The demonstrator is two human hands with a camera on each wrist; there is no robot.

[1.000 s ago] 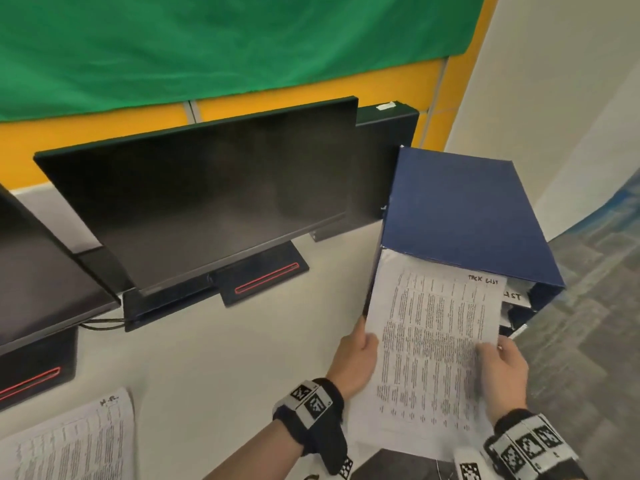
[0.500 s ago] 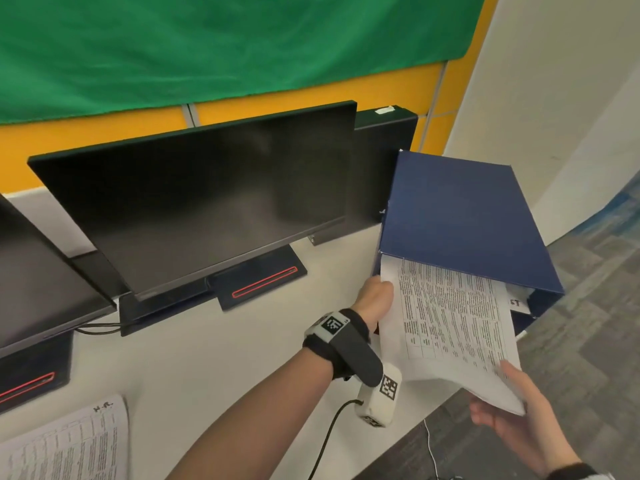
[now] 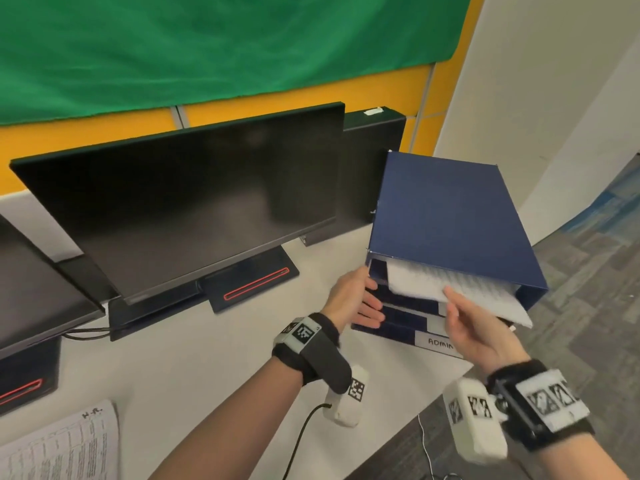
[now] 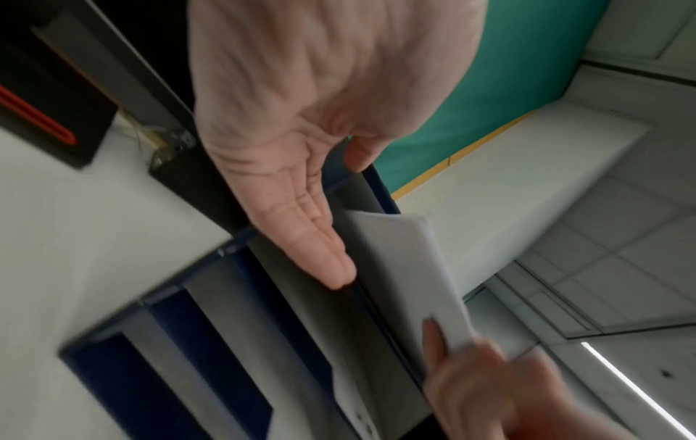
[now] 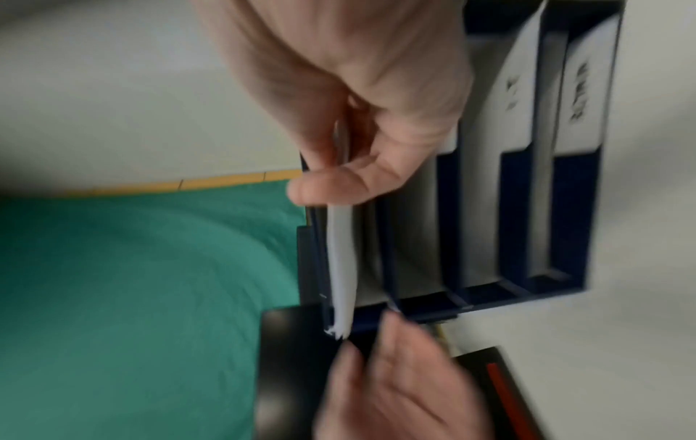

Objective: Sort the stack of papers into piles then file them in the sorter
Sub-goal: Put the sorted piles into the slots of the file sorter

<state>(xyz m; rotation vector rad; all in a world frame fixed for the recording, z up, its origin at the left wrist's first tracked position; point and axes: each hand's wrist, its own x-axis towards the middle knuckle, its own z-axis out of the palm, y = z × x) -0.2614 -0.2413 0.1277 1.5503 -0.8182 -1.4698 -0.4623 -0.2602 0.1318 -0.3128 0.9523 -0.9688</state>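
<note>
Blue sorter (image 3: 450, 216): standing right of centre, papers (image 3: 460, 289) entering its top slot.
Right hand (image 3: 474, 327): pinching papers.
Left hand (image 3: 356, 299): fingers straight, seemingly touching the sorter.

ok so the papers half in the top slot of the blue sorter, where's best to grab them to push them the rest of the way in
Grip the papers by the free near edge that juts out of the blue sorter, coming from the open front on the right, as the right hand pinches them now. The far end is already inside the top slot, and the sheets sag, so a hold on the outer edge probably steers them best.
</note>
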